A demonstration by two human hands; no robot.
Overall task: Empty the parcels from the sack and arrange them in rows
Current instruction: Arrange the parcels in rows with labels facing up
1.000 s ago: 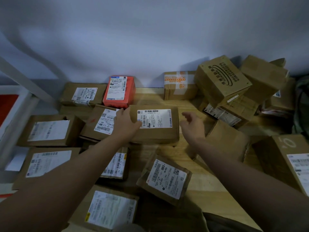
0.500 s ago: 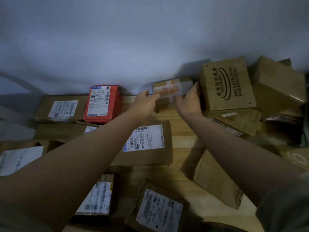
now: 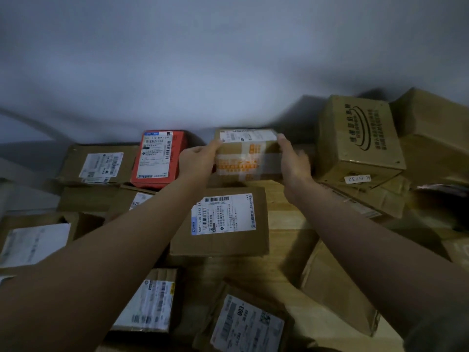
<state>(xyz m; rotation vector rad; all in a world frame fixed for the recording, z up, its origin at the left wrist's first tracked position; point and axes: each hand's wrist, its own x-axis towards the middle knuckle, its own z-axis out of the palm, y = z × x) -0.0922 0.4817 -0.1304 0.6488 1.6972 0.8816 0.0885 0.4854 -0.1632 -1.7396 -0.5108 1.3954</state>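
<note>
Table (image 3: 286, 214) under a plain wall, dim light. At 9 o'clock, back row: brown parcel (image 3: 100, 165) with white label, then red parcel (image 3: 160, 158) just beside it.

My left hand (image 3: 196, 160) grips the left end of the taped parcel (image 3: 247, 154), fingers curled onto its edge. Parcel sits at 12 o'clock, against the wall, label face tipped up and away; whether its base rests on the table I cannot tell. My right hand (image 3: 294, 161) clamps the right end.

At 6 o'clock of it, a flat labelled parcel (image 3: 220, 222). At 2 o'clock, a loose heap topped by a printed box (image 3: 360, 138).

Step in hand, as I judge: squaring this parcel into the back row. Next calls for sliding it towards the red one, then letting go.
</note>
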